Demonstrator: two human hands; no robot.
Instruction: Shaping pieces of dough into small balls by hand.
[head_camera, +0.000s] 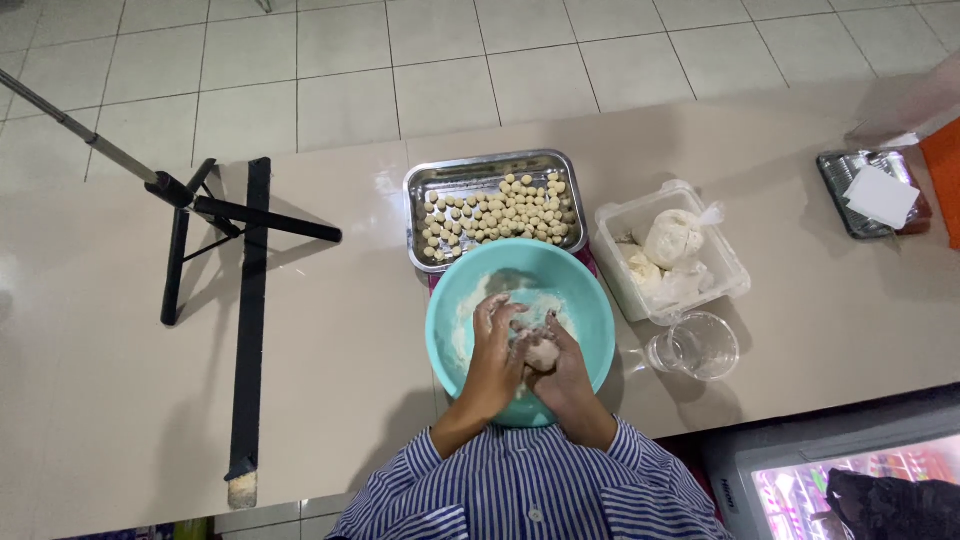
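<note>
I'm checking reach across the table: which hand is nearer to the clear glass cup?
Right. The right hand is in the teal bowl on the side toward the clear glass cup, holding a dough lump; the left hand sits farther away, beyond the dough.

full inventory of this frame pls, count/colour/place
bowl: 1, teal, table front centre, floury inside
dough lump: 1, pale, between both hands over bowl
metal tray: 1, silver, behind bowl
dough balls: many, beige, in tray
plastic tub: 1, clear, right of bowl, holds white bagged dough
glass cup: 1, clear, in front of tub
dark tray: 1, far right, white card on it
tripod: 1, black, left on table
left hand: floury, on lump
right hand: cupping lump
</note>
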